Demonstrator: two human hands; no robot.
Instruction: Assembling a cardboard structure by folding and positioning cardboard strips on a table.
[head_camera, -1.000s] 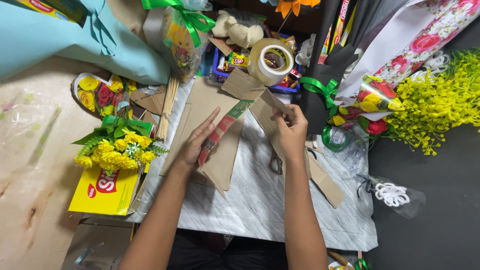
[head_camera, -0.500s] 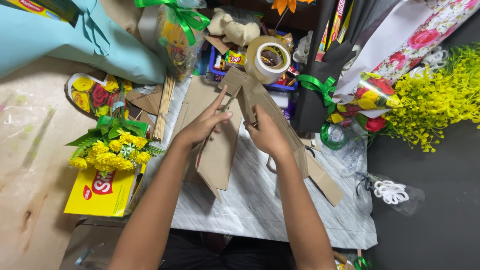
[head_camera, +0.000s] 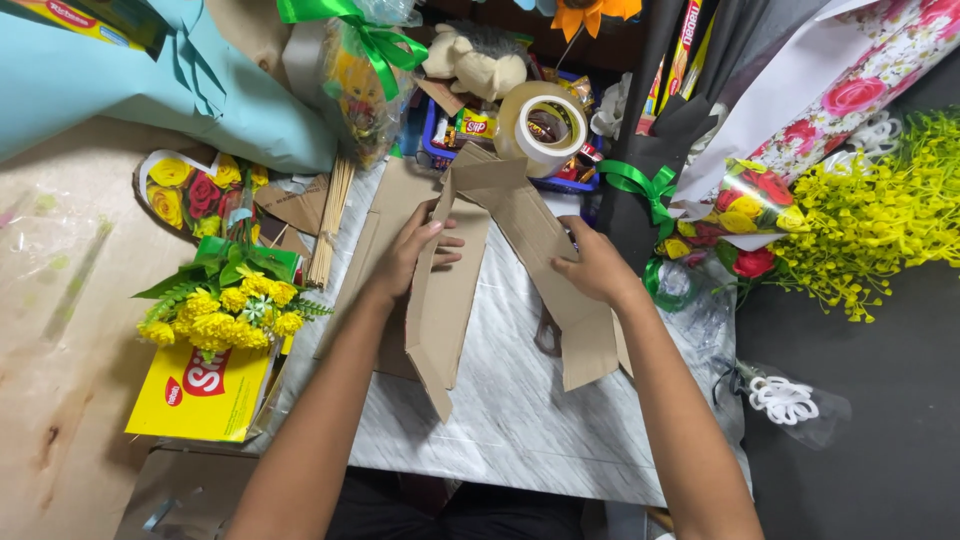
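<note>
1. The folded cardboard strip (head_camera: 470, 270) stands up off the marbled surface (head_camera: 500, 420) near the middle of the scene, bent into an arch with its peak at the far end and two legs running toward the near side.
2. The left hand (head_camera: 415, 250) is curled around the left leg, fingers (head_camera: 445, 240) wrapped over its inner face and thumb behind, so it has hold of that panel.
3. The right hand (head_camera: 595, 268) is pressed on the right leg with loosely closed fingers gripping its edge.
4. The cardboard looks light, stiff along each panel and weak at the creases; I judge it will fold or spring at the scored lines, so holding it on the flat panels close to a crease gives most control.
5. A roll of clear tape (head_camera: 545, 125) sits just beyond the peak, apart from it.
6. To the left lie a bunch of yellow artificial flowers (head_camera: 225, 310) on a yellow box (head_camera: 200, 395); to the right, a spray of yellow blossoms (head_camera: 870, 230).
</note>
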